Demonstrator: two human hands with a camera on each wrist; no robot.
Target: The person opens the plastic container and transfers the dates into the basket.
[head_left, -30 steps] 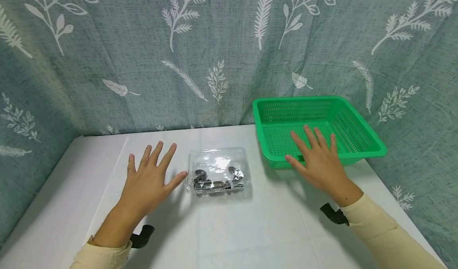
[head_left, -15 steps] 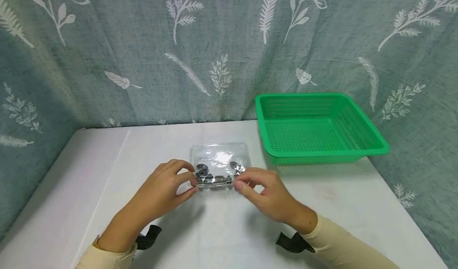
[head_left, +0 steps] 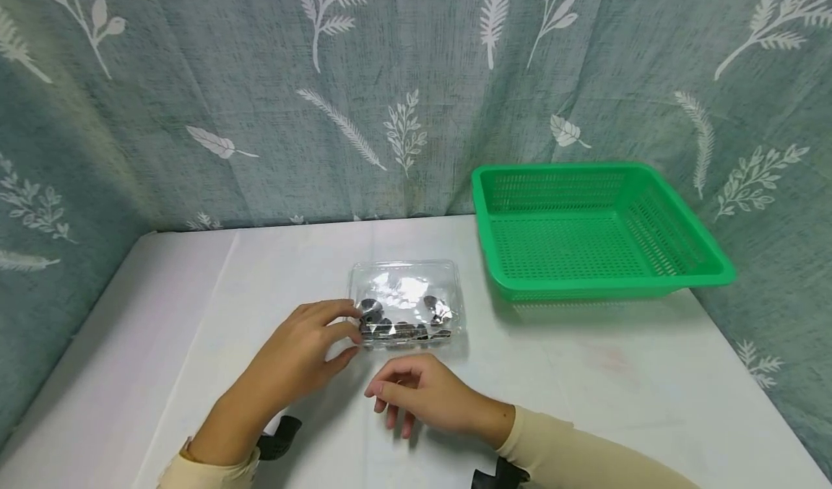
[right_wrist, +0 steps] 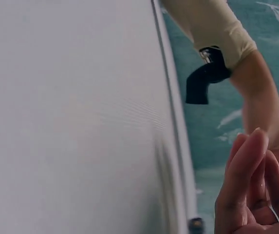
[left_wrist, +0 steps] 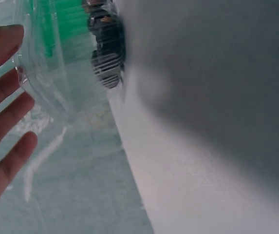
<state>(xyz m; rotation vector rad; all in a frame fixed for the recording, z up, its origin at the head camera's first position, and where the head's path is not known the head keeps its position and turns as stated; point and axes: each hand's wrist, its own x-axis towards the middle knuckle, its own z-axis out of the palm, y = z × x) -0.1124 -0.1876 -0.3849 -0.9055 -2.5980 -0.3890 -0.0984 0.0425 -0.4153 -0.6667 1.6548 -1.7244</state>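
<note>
While the left hand [head_left: 305, 359] pinches the clear box [head_left: 406, 303], the right hand [head_left: 425, 395] hangs loosely curled, holding nothing

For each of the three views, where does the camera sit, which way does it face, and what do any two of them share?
Head: worn on the head, facing forward and down at the table, clear box and green basket; shows the left hand, right hand and both sleeves.
Left wrist: sits low by the left hand, facing along the table toward the box; only fingers show.
Right wrist: sits at the right hand, facing across the table toward the left forearm; curled fingers show.
Shared: head and left wrist both show the box and the green of the basket.
</note>
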